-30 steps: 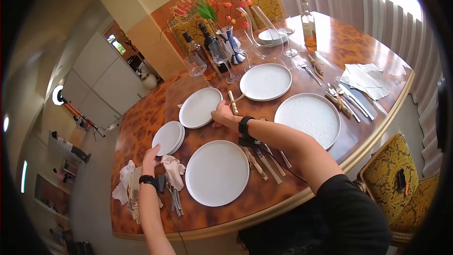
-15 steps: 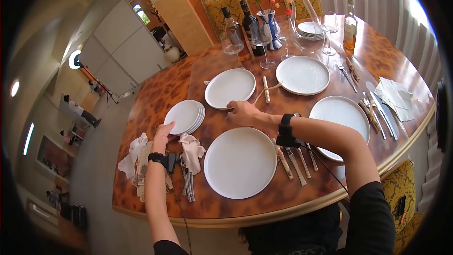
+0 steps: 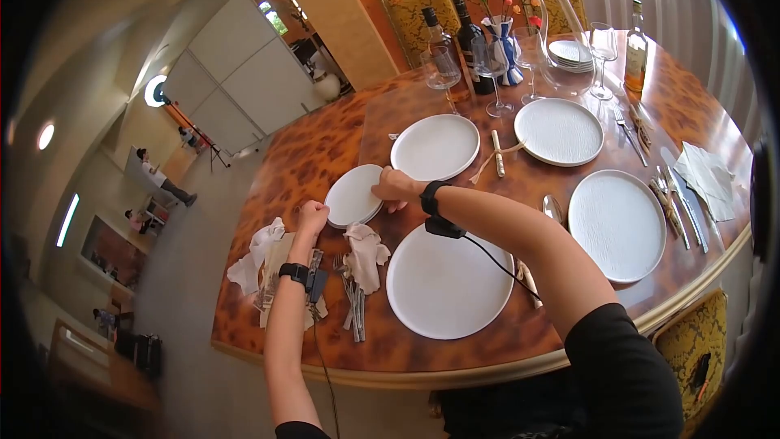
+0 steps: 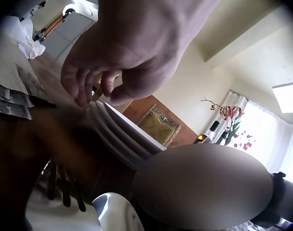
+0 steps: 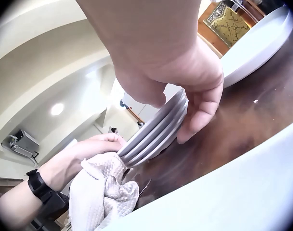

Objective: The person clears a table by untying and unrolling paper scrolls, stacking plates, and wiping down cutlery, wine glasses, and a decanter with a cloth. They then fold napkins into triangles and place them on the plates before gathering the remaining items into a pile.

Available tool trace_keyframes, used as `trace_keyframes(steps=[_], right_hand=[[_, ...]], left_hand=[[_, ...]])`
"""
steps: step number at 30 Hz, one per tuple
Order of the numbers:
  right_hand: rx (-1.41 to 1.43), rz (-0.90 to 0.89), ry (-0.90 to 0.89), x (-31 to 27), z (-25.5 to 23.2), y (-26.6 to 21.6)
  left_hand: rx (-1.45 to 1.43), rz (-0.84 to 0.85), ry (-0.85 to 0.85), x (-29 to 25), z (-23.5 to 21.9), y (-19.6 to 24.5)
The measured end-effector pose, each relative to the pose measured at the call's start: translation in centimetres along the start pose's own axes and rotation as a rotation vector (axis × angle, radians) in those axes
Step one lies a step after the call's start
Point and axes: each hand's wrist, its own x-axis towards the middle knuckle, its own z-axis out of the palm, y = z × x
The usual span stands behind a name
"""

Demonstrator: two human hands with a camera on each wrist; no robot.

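Observation:
Several small white plates are stacked near the table's left side. My right hand grips the stack's right edge, thumb on top and fingers underneath, as the right wrist view shows. At the opposite edge, my left hand holds the plates between thumb and curled fingers. Just behind the stack lies a larger white plate. In front of it is a big round plate, partly covered by my right forearm. A crumpled cloth napkin sits close below the stack.
Forks and papers lie at the left. Two more plates and bundled cutlery are to the right. Wine glasses, dark bottles, a decanter and a flower vase stand at the back.
My right hand has moved left from beside the larger plate to the small stack and taken hold of its right edge. My left hand stays at the stack's left side. The head view has shifted.

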Motion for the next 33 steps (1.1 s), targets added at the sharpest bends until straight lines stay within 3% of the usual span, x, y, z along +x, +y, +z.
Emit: trace_keyframes(steps=[4,6,7,9,10,15,18,20,25,27,29,31,33], right_hand=[[0.038,-0.001,0.033,0.1,0.5,-0.1],[0.157,-0.029,0.032,-1.0,0.2,-0.1],[0.159,-0.02,0.034,-0.7,0.4,0.1],[0.144,-0.046,0.098,-0.3,0.7,0.3],[0.19,-0.054,0.081,-0.8,0.5,0.5],[0.203,0.015,0.016,-1.1,0.0,0.1],[0.352,-0.144,0.097,-1.1,-0.3,1.3],[0.289,-0.161,0.151,-2.4,-1.8,1.7],[0.318,-0.084,0.173,-9.7,-7.8,1.8],[0.164,-0.118,0.085,-13.6,-10.1,3.0],[0.218,-0.066,0.049,-17.9,-10.1,4.7],[0.195,-0.059,-0.063,-21.7,-9.8,6.2],[0.186,0.006,-0.062,-23.9,-8.4,7.3]], left_hand=[[0.121,0.023,0.022,1.4,1.1,-1.0],[0.22,0.193,0.274,1.6,1.9,-1.9],[0.217,0.193,0.266,0.5,1.5,-0.4],[-0.083,-0.252,-0.041,-2.5,-0.2,4.0],[-0.094,-0.239,-0.071,-1.4,0.2,2.4],[-0.039,-0.247,-0.071,-1.8,-0.4,2.4],[-0.055,-0.273,-0.113,-2.3,-0.7,3.4],[-0.013,-0.263,-0.129,-2.5,-0.6,3.7],[0.059,-0.241,-0.065,-2.3,-0.1,3.9],[0.147,-0.263,-0.063,-1.7,-0.2,4.1],[-0.022,-0.305,-0.149,-1.9,-0.4,5.2],[-0.063,-0.317,-0.162,-2.3,-0.4,6.2],[-0.094,-0.328,-0.174,-2.4,-0.2,6.6]])
